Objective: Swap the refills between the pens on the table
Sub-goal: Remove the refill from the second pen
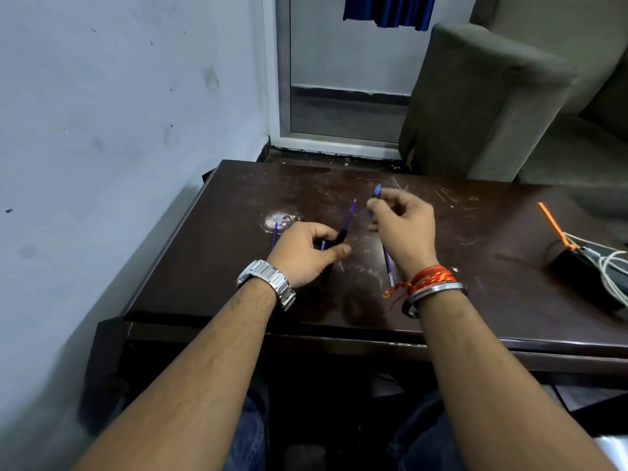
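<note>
The left hand [302,254] grips a dark pen barrel [341,236] just above the table [492,294], with a blue refill [350,214] jutting from its far end. The right hand [406,229] pinches a small blue part [377,190] in its fingertips. It is probably the tip section of a pen, though the view is too blurred to be sure. A loose refill [274,234] lies on the table just left of the left hand, and a blue pen body [388,266] lies under the right wrist.

The main risk is confusion. Both refills look alike in colour, so the wrong one could go back into the barrel it came from. The small pinched part could also slip and roll off the dark, scuffed surface, where it would be hard to find. The right wrist hangs just over the pen body and could knock it toward the near edge. Forcing the thin refill in at an angle could bend it.
</note>
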`<state>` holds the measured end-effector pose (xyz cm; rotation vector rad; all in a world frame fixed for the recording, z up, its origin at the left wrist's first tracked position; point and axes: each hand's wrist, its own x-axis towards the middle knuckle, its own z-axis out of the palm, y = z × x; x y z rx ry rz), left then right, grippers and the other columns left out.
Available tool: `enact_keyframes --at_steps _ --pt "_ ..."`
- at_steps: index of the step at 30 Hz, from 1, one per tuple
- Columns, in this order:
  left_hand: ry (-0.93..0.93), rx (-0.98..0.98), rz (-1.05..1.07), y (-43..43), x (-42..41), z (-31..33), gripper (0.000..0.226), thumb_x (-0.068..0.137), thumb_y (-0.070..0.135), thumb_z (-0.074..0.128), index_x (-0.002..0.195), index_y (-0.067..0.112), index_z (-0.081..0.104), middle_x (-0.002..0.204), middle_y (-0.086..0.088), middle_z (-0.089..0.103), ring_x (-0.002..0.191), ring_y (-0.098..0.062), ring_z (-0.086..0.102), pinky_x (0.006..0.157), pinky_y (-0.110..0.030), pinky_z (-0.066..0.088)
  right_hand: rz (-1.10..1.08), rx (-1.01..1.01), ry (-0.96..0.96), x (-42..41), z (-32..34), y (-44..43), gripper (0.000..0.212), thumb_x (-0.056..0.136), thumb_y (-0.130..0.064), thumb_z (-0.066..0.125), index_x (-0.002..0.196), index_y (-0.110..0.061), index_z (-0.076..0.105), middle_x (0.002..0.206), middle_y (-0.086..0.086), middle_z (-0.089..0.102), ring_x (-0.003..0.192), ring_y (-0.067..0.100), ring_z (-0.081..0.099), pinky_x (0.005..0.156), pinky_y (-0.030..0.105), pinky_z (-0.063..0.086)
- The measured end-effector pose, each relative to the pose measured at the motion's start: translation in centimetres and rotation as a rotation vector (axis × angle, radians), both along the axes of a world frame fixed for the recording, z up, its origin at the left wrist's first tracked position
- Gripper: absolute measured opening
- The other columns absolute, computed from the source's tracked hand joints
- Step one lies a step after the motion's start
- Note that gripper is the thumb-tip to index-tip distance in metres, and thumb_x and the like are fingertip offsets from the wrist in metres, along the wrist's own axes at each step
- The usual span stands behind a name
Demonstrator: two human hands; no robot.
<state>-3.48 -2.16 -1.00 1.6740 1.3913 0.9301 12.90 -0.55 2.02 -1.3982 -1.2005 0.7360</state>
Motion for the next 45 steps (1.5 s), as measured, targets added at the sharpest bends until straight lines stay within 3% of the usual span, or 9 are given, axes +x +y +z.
enact_keyframes --at_steps 3,9,17,27,32,36,41,45 --pt "0.017 -0.043 -0.085 -0.2 0.5 -0.4 0.017 0.077 0.036 0.078 0.084 0.021 0.074 0.075 -0.001 0.075 0.074 -0.023 0.073 0.079 -0.047 0.059 0.013 0.107 0.258 -0.4 1.0 -0.5 0.012 0.089 -0.006 0.065 0.094 -0.015 0.072 0.075 0.007 0.068 0.062 0.013 0.065 0.063 0.027 0.057" --pt "0.005 -0.071 -0.123 0.0 0.5 -0.6 0.015 0.08 0.031 0.077 0.085 0.016 0.074 0.081 -0.006 0.076 0.073 -0.023 0.075 0.077 -0.052 0.059 0.064 0.123 0.301 -0.6 0.9 -0.8 0.019 0.091 -0.003 0.064 0.108 -0.001 0.071 0.075 0.007 0.069 0.066 0.014 0.064 0.07 0.029 0.058" --pt "-0.006 -0.057 -0.124 0.3 0.2 -0.8 0.014 0.08 0.031 0.077 0.086 0.019 0.074 0.085 -0.006 0.076 0.075 -0.023 0.075 0.078 -0.051 0.059 0.077 0.118 0.226 -0.8 0.9 -1.1 0.018 0.092 -0.004 0.064 0.106 -0.01 0.072 0.081 0.001 0.07 0.07 0.004 0.066 0.072 0.022 0.058" --pt "0.032 -0.016 -0.115 0.5 -0.1 -1.1 0.018 0.077 0.041 0.075 0.083 0.024 0.074 0.077 0.0 0.075 0.076 -0.024 0.073 0.08 -0.05 0.057 0.128 0.068 0.122 -0.8 0.7 -1.2 0.016 0.091 -0.009 0.065 0.099 -0.021 0.072 0.078 -0.002 0.069 0.069 0.007 0.064 0.079 0.036 0.061" --pt "0.046 -0.01 -0.098 0.4 -0.2 -0.9 0.016 0.079 0.04 0.075 0.082 0.025 0.074 0.074 0.0 0.075 0.074 -0.024 0.073 0.078 -0.052 0.057 0.169 0.072 0.067 -1.0 0.7 -1.5 0.018 0.092 -0.011 0.064 0.096 -0.027 0.07 0.078 0.003 0.067 0.069 0.009 0.062 0.073 0.032 0.06" --pt "0.046 -0.008 -0.084 0.3 -0.2 -0.9 0.012 0.079 0.038 0.076 0.082 0.026 0.074 0.074 0.001 0.074 0.075 -0.024 0.073 0.077 -0.052 0.058 0.192 0.061 0.075 -1.0 0.9 -1.7 0.016 0.093 -0.009 0.062 0.098 -0.023 0.068 0.078 0.003 0.066 0.066 0.006 0.062 0.067 0.022 0.059" --pt "0.071 -0.002 -0.079 0.2 -0.1 -0.7 0.008 0.081 0.035 0.075 0.084 0.029 0.073 0.075 0.006 0.074 0.076 -0.019 0.072 0.079 -0.05 0.057 0.161 0.055 0.019 -0.7 0.6 -1.5 0.015 0.092 -0.014 0.064 0.094 -0.029 0.068 0.082 0.002 0.069 0.07 0.011 0.064 0.067 0.027 0.06" --pt "0.089 0.015 -0.071 -0.1 0.0 -0.2 0.01 0.082 0.034 0.074 0.083 0.024 0.074 0.074 0.003 0.074 0.073 -0.018 0.071 0.079 -0.047 0.057 0.186 0.051 0.059 -0.6 0.8 -1.5 0.013 0.091 -0.008 0.065 0.098 -0.018 0.069 0.083 0.009 0.071 0.067 0.008 0.064 0.066 0.022 0.058"
